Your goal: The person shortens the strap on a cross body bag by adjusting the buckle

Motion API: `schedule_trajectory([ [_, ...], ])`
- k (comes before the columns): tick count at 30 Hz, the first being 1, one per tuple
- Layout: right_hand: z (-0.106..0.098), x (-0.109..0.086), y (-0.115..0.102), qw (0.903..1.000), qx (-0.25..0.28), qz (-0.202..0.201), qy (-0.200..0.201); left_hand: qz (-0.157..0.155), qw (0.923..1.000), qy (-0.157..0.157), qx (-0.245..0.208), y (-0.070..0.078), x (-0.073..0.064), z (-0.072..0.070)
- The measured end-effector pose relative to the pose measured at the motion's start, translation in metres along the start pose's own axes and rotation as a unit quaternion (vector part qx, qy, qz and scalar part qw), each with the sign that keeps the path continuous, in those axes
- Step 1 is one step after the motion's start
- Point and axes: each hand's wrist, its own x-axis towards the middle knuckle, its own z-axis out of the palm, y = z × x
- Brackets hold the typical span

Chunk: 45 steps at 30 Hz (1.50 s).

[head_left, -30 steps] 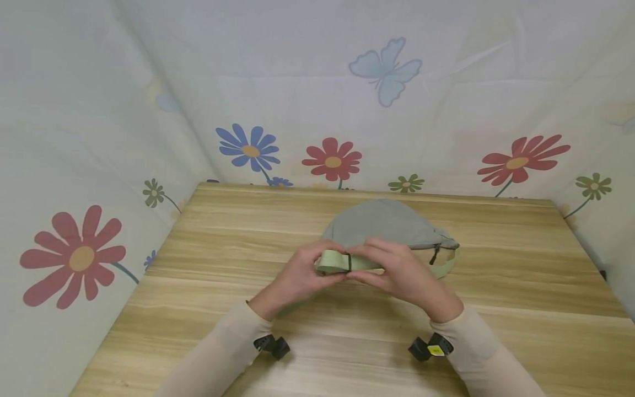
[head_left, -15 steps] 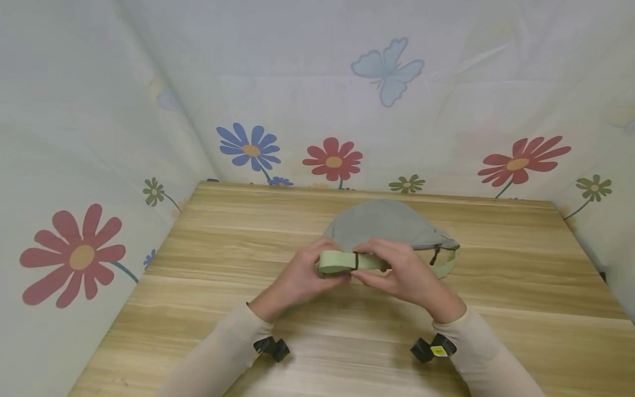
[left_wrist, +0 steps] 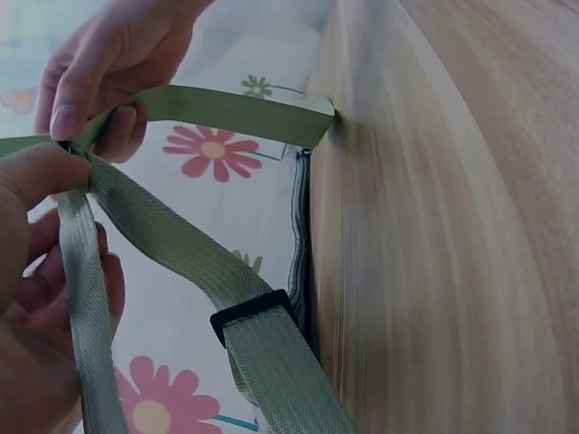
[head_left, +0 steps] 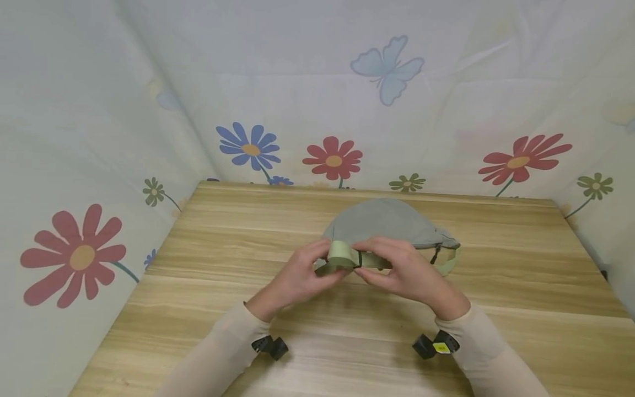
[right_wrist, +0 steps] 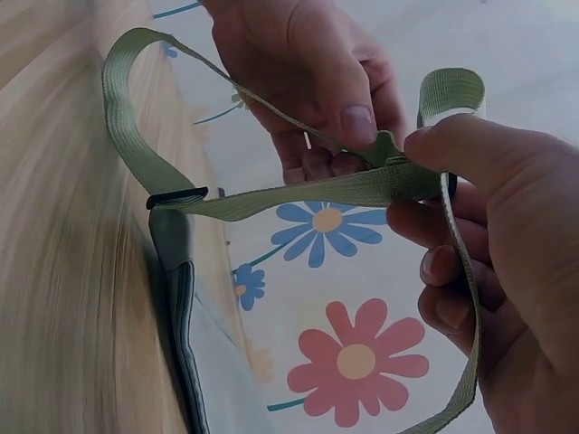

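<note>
A grey-green waist bag (head_left: 382,221) lies on the table, its light green strap (head_left: 341,252) raised in front of it between both hands. My left hand (head_left: 303,271) pinches the strap on the left, thumb below and fingers above in the head view. Close beside it, my right hand (head_left: 409,269) pinches the strap next to a thin black keeper (head_left: 360,259). A short loop of webbing stands up between the fingertips. Farther along the strap sits a black slider (left_wrist: 253,312), seen in the left wrist view. In the right wrist view, another slider (right_wrist: 177,197) hangs near the bag's end.
The wood-grain table (head_left: 238,220) extends around the bag. A black zipper pull (head_left: 435,254) hangs at the bag's right end. Flower-printed cloth (head_left: 278,82) walls the back and sides. Slack strap (right_wrist: 131,117) bows out over the tabletop in the right wrist view.
The strap loop between the hands has narrowed and turned more upright. The black keeper has shifted slightly right along with my right hand. The bag has stayed in place.
</note>
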Motion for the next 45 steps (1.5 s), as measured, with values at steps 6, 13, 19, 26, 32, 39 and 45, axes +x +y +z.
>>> schedule_trajectory([
  [6, -0.003, 0.001, -0.001, 0.9999, -0.006, 0.008, -0.014, 0.008, 0.9998, 0.010, 0.017, 0.000, -0.001, 0.001],
  [13, -0.007, -0.001, 0.000, 0.9995, -0.007, 0.028, -0.015, -0.008, 0.9987, 0.012, 0.050, 0.000, -0.006, -0.005],
  [19, -0.012, -0.007, 0.003, 0.9990, -0.010, 0.043, -0.004, -0.024, 0.9973, 0.001, 0.070, -0.003, -0.017, -0.018],
  [26, -0.022, -0.015, 0.011, 0.9988, -0.023, 0.037, 0.023, -0.055, 0.9932, 0.002, 0.103, -0.018, -0.040, -0.040],
  [32, -0.030, -0.019, 0.016, 0.9986, -0.012, 0.035, 0.037, -0.082, 0.9900, 0.008, 0.114, -0.029, -0.054, -0.056],
  [39, -0.023, -0.012, 0.014, 0.9989, 0.017, 0.021, 0.038, -0.092, 0.9839, -0.056, 0.142, -0.032, -0.042, -0.051],
  [45, -0.010, -0.003, 0.009, 0.9987, 0.025, -0.001, 0.045, -0.082, 0.9846, -0.079, 0.133, -0.004, -0.012, -0.018],
])
